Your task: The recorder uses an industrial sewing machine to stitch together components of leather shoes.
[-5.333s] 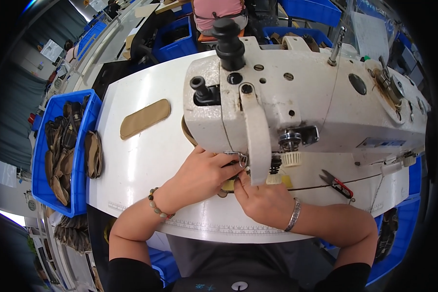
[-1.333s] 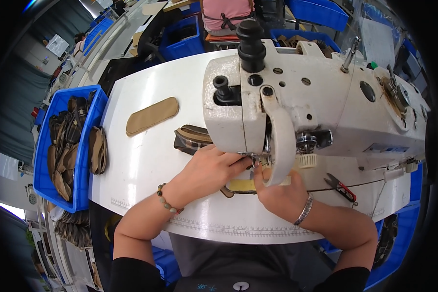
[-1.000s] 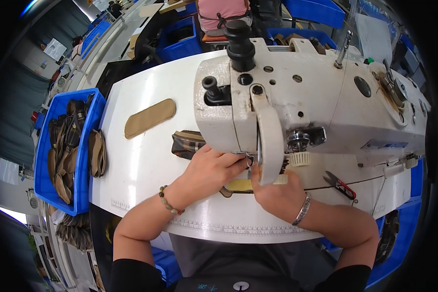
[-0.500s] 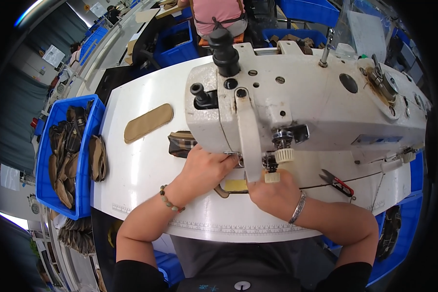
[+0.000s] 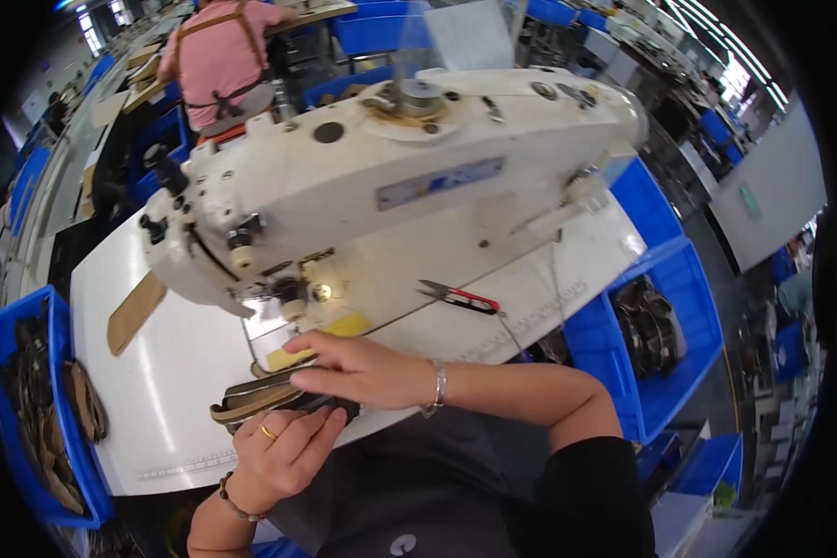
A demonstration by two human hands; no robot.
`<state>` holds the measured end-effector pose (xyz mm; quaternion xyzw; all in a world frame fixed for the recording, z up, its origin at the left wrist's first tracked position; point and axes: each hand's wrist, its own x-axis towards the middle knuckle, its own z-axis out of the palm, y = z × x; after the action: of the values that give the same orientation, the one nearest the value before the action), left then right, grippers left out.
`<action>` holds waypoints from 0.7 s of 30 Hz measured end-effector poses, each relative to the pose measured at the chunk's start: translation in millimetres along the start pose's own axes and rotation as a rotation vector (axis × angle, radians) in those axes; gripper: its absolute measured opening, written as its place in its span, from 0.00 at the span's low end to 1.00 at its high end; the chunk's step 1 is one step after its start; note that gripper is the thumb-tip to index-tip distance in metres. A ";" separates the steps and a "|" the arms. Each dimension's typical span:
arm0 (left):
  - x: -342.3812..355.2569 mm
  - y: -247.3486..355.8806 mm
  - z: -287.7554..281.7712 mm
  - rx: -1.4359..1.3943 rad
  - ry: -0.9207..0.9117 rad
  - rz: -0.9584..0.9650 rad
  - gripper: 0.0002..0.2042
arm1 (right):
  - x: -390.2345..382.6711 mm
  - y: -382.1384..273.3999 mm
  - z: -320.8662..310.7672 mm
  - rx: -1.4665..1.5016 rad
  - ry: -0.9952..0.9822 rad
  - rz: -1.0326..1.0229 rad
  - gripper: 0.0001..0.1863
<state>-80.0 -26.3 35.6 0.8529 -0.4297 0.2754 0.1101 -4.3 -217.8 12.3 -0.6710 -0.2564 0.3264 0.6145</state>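
My left hand (image 5: 284, 446) has its fingers wrapped on a camouflage-and-tan zippered pouch (image 5: 242, 402) at the table's front, below the sewing machine's needle area (image 5: 279, 298). My right hand (image 5: 353, 372) lies over the pouch's right part, index and thumb stretched out and apart, touching it; its other fingers are partly hidden. A yellow strip (image 5: 344, 326) lies beside the needle plate. Red-handled snips (image 5: 460, 300) rest to the right on the white table (image 5: 149, 418). A flat tan oval piece (image 5: 130, 321) lies left of the machine head.
Blue bins of fabric pieces stand left (image 5: 5, 325) and right (image 5: 697, 344) of the table, with a stack of pieces (image 5: 86, 400) beside the left one. A person in a pink top (image 5: 216, 65) sits beyond the machine (image 5: 437, 214).
My hands have moved from the needle down and left toward the table's front edge, bringing the pouch out from behind the machine head. The view has swung right.
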 end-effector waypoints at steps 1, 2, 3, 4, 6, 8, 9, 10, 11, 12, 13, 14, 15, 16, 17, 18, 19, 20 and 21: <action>2.4 6.2 3.7 -0.033 0.020 0.027 0.14 | -11.2 10.7 8.4 0.020 0.042 -0.058 0.24; 5.8 12.0 7.7 -0.082 0.007 0.043 0.13 | -27.0 18.1 11.0 -0.001 0.088 -0.052 0.23; 9.8 17.6 10.2 -0.123 -0.007 0.059 0.13 | -41.0 24.4 13.0 -0.025 0.129 -0.050 0.22; 14.3 24.0 5.9 -0.224 -0.009 0.043 0.13 | -55.9 30.9 15.3 0.020 0.253 -0.135 0.22; 6.1 37.7 -13.5 -0.005 -0.123 -0.117 0.12 | -100.5 30.9 1.9 -0.024 0.348 -0.136 0.22; -21.2 52.0 -46.4 0.519 -0.381 -0.515 0.13 | -147.1 19.6 -15.3 -0.011 0.476 -0.128 0.21; -35.5 58.6 -59.4 0.781 -0.513 -0.722 0.15 | -174.6 12.8 -25.3 0.034 0.557 -0.096 0.21; -46.2 64.4 -69.2 1.044 -0.643 -0.930 0.17 | -204.0 5.4 -31.4 0.050 0.726 -0.043 0.22; -52.0 64.9 -72.4 1.037 -0.637 -0.937 0.17 | -233.3 3.3 -36.7 0.046 0.891 -0.108 0.22; -46.4 58.7 -52.2 1.086 -0.718 -0.938 0.16 | -275.0 15.1 -46.5 0.001 1.104 -0.089 0.21; -45.6 60.4 -53.4 1.163 -0.774 -0.973 0.16 | -302.4 9.9 -47.6 -0.035 1.272 -0.177 0.21; -45.5 68.7 -64.2 1.278 -0.831 -1.036 0.15 | -327.6 12.5 -56.7 -0.087 1.383 -0.158 0.21; -42.8 68.1 -64.5 1.349 -0.889 -1.073 0.14 | -358.8 11.6 -60.2 -0.167 1.526 -0.111 0.21; -40.5 67.8 -63.6 1.433 -0.953 -1.122 0.13 | -381.1 14.3 -61.7 -0.458 1.666 0.194 0.22; -37.5 66.3 -62.2 1.519 -1.019 -1.181 0.13 | -391.7 19.5 -62.7 -0.756 1.763 0.500 0.22; -33.6 62.6 -59.6 1.596 -1.087 -1.237 0.12 | -393.6 24.4 -59.8 -0.772 1.755 0.481 0.22; -29.5 59.4 -57.8 1.677 -1.159 -1.299 0.11 | -392.4 32.0 -59.1 -1.151 1.741 0.587 0.22; -25.3 56.2 -56.8 1.756 -1.234 -1.364 0.11 | -388.7 36.1 -61.4 -1.535 1.696 0.680 0.23; -19.4 52.5 -57.6 1.834 -1.313 -1.424 0.10 | -378.9 38.0 -62.7 -1.544 1.692 0.647 0.23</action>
<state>-152.6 -20.7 69.5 0.6286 0.4729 -0.1133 -0.6069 -207.7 -545.6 23.1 -0.8995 0.2830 -0.3208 -0.0888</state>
